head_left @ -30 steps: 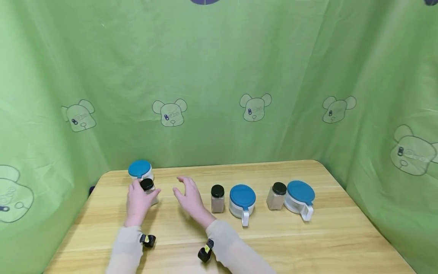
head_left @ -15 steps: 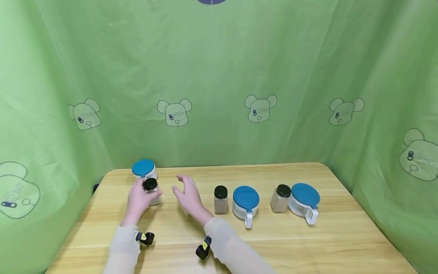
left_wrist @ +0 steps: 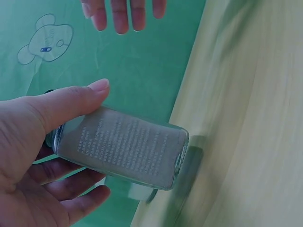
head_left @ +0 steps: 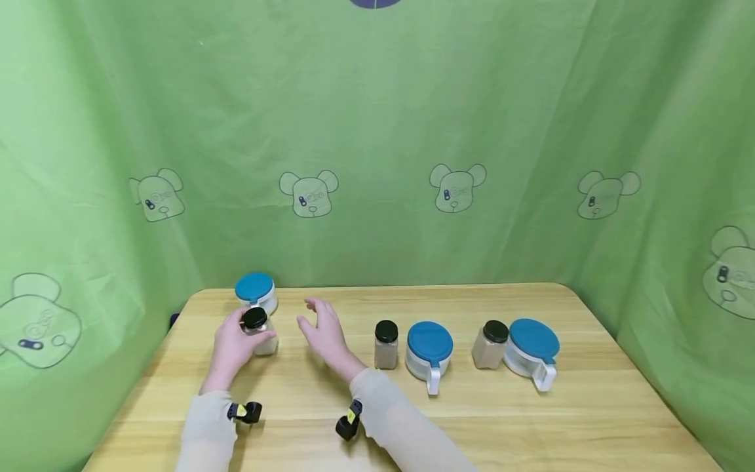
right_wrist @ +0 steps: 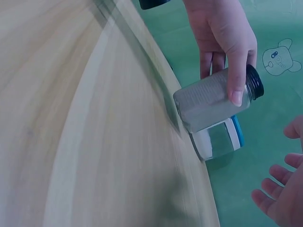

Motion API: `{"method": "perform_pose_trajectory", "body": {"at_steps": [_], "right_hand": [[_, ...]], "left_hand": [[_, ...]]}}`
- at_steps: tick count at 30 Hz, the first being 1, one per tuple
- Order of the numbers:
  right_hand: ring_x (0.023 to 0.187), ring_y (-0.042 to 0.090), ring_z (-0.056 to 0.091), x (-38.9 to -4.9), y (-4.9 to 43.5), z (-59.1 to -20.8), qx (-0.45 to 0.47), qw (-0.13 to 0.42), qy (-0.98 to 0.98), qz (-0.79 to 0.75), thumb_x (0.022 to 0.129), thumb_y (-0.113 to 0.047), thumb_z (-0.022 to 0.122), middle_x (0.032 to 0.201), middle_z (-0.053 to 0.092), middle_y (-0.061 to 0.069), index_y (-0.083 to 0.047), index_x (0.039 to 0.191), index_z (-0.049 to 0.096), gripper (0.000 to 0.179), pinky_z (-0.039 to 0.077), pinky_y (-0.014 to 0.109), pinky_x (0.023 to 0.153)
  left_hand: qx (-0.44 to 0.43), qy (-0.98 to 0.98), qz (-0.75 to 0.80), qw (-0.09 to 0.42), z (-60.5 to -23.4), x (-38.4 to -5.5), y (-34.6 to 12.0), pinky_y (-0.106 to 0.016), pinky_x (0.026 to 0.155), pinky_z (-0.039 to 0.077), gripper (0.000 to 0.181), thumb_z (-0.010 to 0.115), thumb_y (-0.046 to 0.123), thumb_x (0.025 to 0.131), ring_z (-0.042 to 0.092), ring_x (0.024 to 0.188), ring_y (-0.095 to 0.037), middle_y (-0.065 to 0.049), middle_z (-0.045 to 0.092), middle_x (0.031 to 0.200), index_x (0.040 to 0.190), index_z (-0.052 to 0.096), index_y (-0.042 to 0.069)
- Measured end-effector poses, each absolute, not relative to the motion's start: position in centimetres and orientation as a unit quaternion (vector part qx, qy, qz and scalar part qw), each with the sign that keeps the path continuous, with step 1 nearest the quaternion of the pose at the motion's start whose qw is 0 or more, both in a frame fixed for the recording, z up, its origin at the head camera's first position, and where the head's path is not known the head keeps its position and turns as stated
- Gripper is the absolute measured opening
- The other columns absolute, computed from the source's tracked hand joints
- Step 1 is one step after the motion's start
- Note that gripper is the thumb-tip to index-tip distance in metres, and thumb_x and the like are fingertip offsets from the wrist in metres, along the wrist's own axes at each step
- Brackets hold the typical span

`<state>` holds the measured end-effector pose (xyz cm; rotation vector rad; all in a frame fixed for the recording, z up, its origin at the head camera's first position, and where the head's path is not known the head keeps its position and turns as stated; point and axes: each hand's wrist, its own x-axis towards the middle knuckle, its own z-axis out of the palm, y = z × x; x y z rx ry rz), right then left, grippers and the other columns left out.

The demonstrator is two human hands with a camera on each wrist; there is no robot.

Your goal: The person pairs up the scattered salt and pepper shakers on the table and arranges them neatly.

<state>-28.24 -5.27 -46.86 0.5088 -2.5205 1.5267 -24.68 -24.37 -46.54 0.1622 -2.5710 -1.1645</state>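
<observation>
My left hand (head_left: pixel 232 341) grips a clear, square-sided jar (left_wrist: pixel 123 146) with a black screw lid. In the left wrist view its thumb lies along the near side, and the other fingers are behind the jar. Rows of raised lettering cover that side, and pale contents show through. The base is close over the table at the far left. My right hand (head_left: pixel 326 334) holds nothing; it is right of the jar and apart from it, fingers loosely bent. Just behind the jar stands a blue-lidded container (head_left: pixel 255 286), also visible past it in the right wrist view.
Right of my right hand stand a black-lidded jar (head_left: pixel 386 347) and a blue-lidded container with a white handle (head_left: pixel 430 341). Another such jar (head_left: pixel 489 347) and container (head_left: pixel 533 337) stand farther right. A green curtain (head_left: pixel 377 131) surrounds the wooden table (head_left: pixel 472 419).
The head view has turned slightly left, so the scene shifts right. My left hand and the gripped jar have moved a little left relative to the container behind. My right hand keeps its relaxed pose.
</observation>
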Motion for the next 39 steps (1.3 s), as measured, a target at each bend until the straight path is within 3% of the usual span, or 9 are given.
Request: {"method": "perform_pose_trajectory", "body": {"at_steps": [6,19,29,39], "right_hand": [[0.122,0.028,0.054,-28.9,-6.9,-46.7,0.172,0.064,-0.838,0.514,0.095,-0.022,0.06,0.128,0.058,0.013,-0.006,0.134,0.052,0.044,0.046,0.043,0.105],[0.13,0.029,0.049,-30.8,-10.8,-47.1,0.119,0.008,-0.836,0.536,0.09,-0.036,0.067,0.143,0.046,0.015,-0.006,0.144,0.039,0.068,0.043,0.043,0.109],[0.138,0.036,0.039,-32.5,-13.3,-47.6,0.116,0.001,-0.844,0.523,0.082,-0.04,0.076,0.151,0.035,0.02,-0.004,0.151,0.028,0.091,0.038,0.05,0.113],[0.136,0.032,0.042,-33.6,-16.2,-48.5,0.1,0.022,-0.874,0.475,0.074,-0.041,0.082,0.148,0.04,0.016,-0.005,0.15,0.029,0.099,0.038,0.047,0.113]], "left_hand": [[0.065,-0.902,-0.402,0.144,-45.8,-23.5,-25.4,-0.052,0.093,0.049,0.064,0.083,0.026,0.077,0.06,0.107,-0.038,-0.026,0.061,0.123,0.126,0.053,-0.004],[0.073,-0.91,-0.379,0.148,-44.6,-21.5,-26.5,-0.044,0.085,0.05,0.064,0.083,0.028,0.077,0.062,0.101,-0.034,-0.025,0.063,0.12,0.125,0.055,-0.003],[0.07,-0.917,-0.366,0.144,-44.6,-21.4,-27.3,-0.036,0.079,0.047,0.067,0.084,0.033,0.076,0.06,0.096,-0.03,-0.023,0.064,0.116,0.124,0.055,-0.003],[0.074,-0.916,-0.369,0.142,-44.5,-21.0,-27.9,-0.036,0.082,0.048,0.071,0.083,0.037,0.076,0.061,0.099,-0.031,-0.023,0.063,0.121,0.128,0.054,-0.002]]}}
